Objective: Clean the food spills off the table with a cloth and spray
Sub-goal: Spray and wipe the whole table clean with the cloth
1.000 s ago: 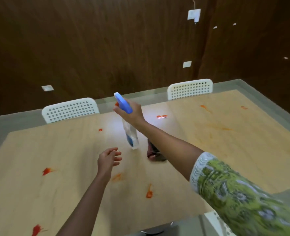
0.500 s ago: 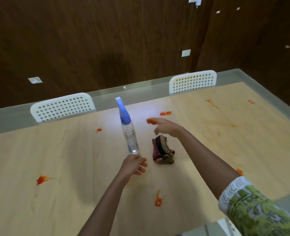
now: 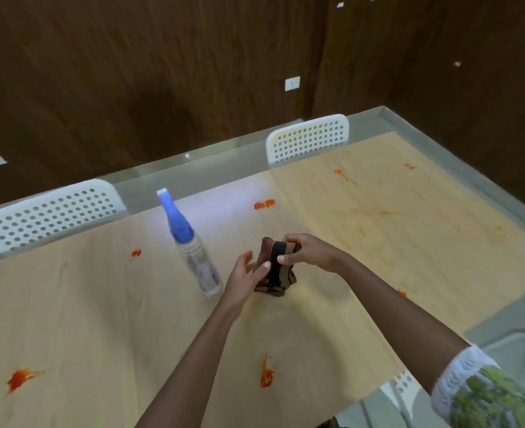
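- So, biggest risk spotted: bottle stood upright just left of left hand, near enough to get knocked over by a careless elbow or wrist swing.
- Also likely trouble: wiping with cloth bunched up, which would probably smear the red stuff instead of lifting it.
- Could've missed spots too — spills all over table: one close in front, one at near left, a small one left of the bottle, a bigger one further back, and fainter streaks on the far right side.
- Grip status: right hand pinched the top of the cloth, thumb in front, fingers curled over it. Left hand had fingers mostly straight, touching the cloth's side, not really clamped on.
- Cloth itself: dark, brown with black bands, crumpled into a lump, bottom resting on or barely off the table mid-centre; hard to say which.
- Bottle: clear body, blue spray top, untouched by either hand.
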